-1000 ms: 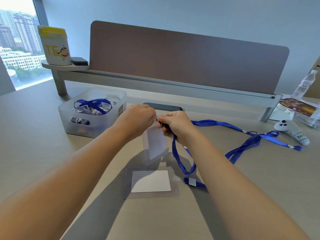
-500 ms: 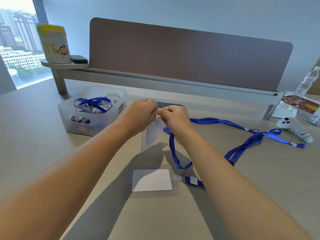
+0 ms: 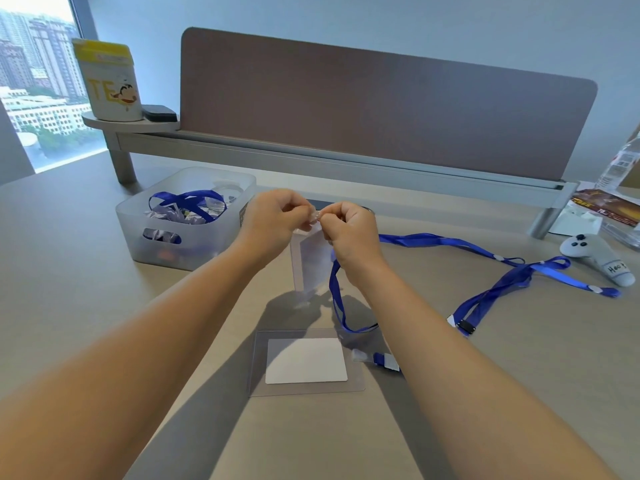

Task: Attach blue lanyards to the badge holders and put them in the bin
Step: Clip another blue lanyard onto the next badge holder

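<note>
A clear badge holder (image 3: 311,261) hangs above the table, pinched at its top edge by my left hand (image 3: 273,220). My right hand (image 3: 348,230) pinches the clip end of a blue lanyard (image 3: 337,299) right at that top edge; the strap loops down below my wrist. A second badge holder (image 3: 306,361) with a white card lies flat near me, a lanyard clip (image 3: 375,359) beside it. Another blue lanyard (image 3: 485,271) trails across the table to the right. The translucent bin (image 3: 180,233) at the left holds finished lanyards and holders.
A grey desk divider (image 3: 381,109) and its rail run along the back. A white canister (image 3: 109,84) sits on a small shelf at far left. A white controller (image 3: 599,258), a packet and a water bottle (image 3: 620,164) lie at the right edge.
Both hands have lifted the holder and clip a little higher and closer together. The lanyard loop has risen with them.
</note>
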Available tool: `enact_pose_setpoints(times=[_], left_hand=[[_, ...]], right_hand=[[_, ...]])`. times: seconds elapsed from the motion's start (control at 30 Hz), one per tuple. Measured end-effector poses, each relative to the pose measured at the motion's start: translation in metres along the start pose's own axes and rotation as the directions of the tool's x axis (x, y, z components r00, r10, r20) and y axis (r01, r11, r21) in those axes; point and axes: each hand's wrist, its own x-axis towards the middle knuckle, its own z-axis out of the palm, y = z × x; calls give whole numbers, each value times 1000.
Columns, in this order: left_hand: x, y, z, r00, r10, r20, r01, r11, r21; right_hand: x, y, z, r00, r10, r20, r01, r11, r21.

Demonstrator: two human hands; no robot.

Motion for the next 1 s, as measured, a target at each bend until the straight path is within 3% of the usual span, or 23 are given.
enact_pose_setpoints(times=[0.13,0.27,0.37,0.5,0.63,0.7,0.8,0.87,1.0], left_hand=[[0,2,-3,991,-100,90,115,978,-176],[-1,4,-7,964,-165,209,221,933,-284],[-1,4,-6,972,-105,212,127,988,-90],[1,0,-5,998,-26,53,26,1000,1],[0,-5,-3,990,129,-63,-116,977,178],[-3,-5,-5,959,278,-61,-244,912,330],[-8,-5,-11,879,474,49,-428,738,522],[-10,-6,-14,840,530,116,-483,633,605],[-14,-3,-15,820,537,196,-521,561,643]], right_hand=[[2,0,0,1000,14,13,-15,999,52],[7,-2,-4,987,149,61,-160,959,235],[7,-3,-9,965,244,94,-262,910,322],[6,-6,-15,943,274,190,-328,862,386],[5,-13,-21,896,388,217,-441,838,321],[6,-17,-24,860,454,233,-506,819,271],[5,-23,-31,784,549,290,-609,772,184],[5,-24,-35,751,587,301,-638,764,101],[4,-24,-39,765,577,286,-585,808,-63]])
